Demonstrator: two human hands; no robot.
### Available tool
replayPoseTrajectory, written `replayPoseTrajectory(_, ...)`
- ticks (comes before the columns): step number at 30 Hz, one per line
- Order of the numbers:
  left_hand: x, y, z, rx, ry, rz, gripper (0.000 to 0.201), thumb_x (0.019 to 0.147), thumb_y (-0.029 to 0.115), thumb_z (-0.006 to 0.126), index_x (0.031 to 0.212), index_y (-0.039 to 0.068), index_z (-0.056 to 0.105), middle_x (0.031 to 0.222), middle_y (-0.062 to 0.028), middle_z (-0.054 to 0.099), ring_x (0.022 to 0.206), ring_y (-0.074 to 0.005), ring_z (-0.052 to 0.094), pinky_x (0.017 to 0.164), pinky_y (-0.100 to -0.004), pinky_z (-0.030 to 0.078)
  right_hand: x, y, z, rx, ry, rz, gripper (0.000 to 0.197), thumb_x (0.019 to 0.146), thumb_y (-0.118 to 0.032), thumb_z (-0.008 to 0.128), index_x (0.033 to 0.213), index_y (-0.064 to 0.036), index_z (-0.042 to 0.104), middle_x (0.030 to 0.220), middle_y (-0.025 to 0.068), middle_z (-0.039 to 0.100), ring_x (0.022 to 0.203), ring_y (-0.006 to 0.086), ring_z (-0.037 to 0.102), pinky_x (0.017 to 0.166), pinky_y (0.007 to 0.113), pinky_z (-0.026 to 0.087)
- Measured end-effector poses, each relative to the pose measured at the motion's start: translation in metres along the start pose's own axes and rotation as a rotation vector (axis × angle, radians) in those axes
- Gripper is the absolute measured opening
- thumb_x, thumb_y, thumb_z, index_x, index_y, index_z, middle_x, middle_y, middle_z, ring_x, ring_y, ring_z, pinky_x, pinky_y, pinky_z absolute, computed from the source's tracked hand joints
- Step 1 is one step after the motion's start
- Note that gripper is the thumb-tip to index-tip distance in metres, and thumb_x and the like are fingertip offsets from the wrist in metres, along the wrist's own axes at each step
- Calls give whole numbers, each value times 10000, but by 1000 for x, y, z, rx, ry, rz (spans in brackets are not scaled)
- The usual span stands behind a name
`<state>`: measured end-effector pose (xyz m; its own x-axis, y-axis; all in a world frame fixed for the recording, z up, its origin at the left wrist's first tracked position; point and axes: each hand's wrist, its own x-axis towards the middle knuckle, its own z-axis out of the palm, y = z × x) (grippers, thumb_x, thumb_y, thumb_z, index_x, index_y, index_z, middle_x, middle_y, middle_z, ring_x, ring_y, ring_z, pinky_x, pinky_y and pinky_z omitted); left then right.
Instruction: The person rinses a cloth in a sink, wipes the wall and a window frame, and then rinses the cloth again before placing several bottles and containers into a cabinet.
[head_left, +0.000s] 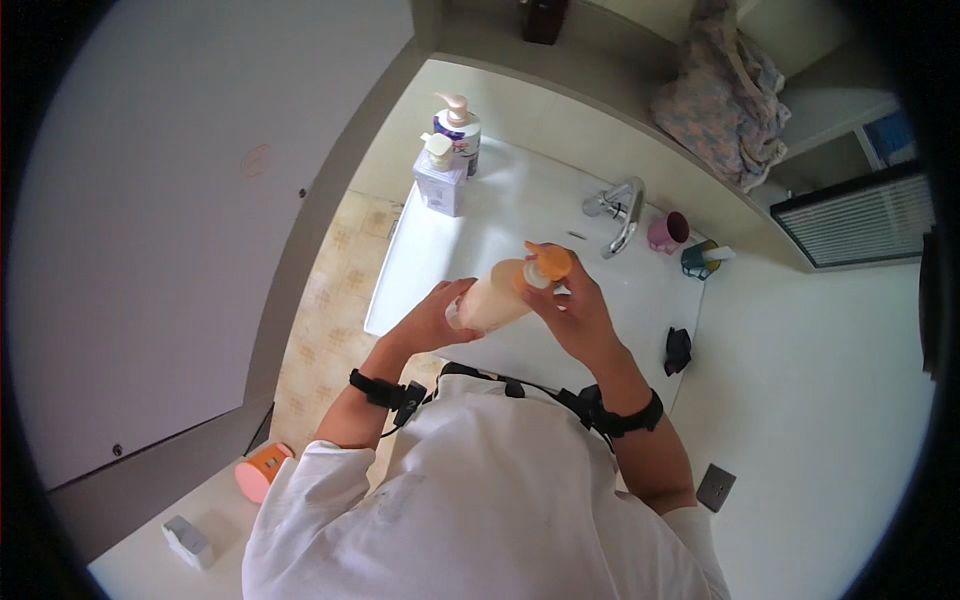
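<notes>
A pale cream pump bottle (497,298) with an orange pump head (552,262) is held tilted in front of me, above the near part of the white sink (400,290). My left hand (437,318) is wrapped round its lower end. At the other end, my right hand (577,312) grips the neck just below the pump head, its fingers partly hidden behind the bottle. Both wrists wear black straps with small devices.
Two pump bottles, a lilac one (440,185) and a white one (457,128), stand on the sink's far left corner. A chrome faucet (625,215) rises at the back. Right of it are a pink cup (667,232), a dark green cup (698,262) and a black item (678,350).
</notes>
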<state>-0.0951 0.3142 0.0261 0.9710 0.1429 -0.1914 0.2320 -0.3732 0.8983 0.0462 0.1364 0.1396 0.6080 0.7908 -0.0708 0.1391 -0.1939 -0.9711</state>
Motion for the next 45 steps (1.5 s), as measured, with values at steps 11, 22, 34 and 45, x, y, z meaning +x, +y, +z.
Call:
replayPoseTrajectory(11, -9, -62, 0, -14, 545, -135, 776, 760, 61, 713, 1432, 59, 325, 1352, -192, 481, 1184, -326, 522, 999, -371, 421, 93, 63, 99, -424, 77, -253, 412, 870, -192, 641, 1184, 1, 457, 1089, 196, 554, 969, 369, 579, 826, 402, 478)
replayPoseTrajectory(22, -35, -100, 7, -220, 593, -366, 738, 790, 116, 702, 1432, 142, 340, 1280, -170, 548, 1070, -281, 581, 829, -370, 500, 141, 67, 126, -436, 253, -391, 466, 834, -175, 681, 1217, -29, 461, 1079, 197, 501, 964, 350, 554, 822, 402, 471)
replayPoseTrajectory(34, 45, -73, 8, -429, 626, -250, 827, 847, 157, 639, 1490, 86, 123, 1343, -260, 463, 1031, -288, 619, 834, -338, 519, 109, 70, 87, -405, 121, -306, 611, 767, -204, 737, 1266, -63, 414, 1169, 208, 434, 1091, 396, 482, 915, 421, 451)
replayPoseTrajectory(45, 94, 115, -2, 175, 702, 357, 734, 812, 128, 661, 1430, 19, 280, 1258, -220, 484, 1145, -339, 495, 965, -398, 411, -56, 91, -66, -822, -138, -3, 503, 801, -250, 711, 1231, -80, 512, 1325, 184, 378, 1140, 384, 486, 931, 452, 459)
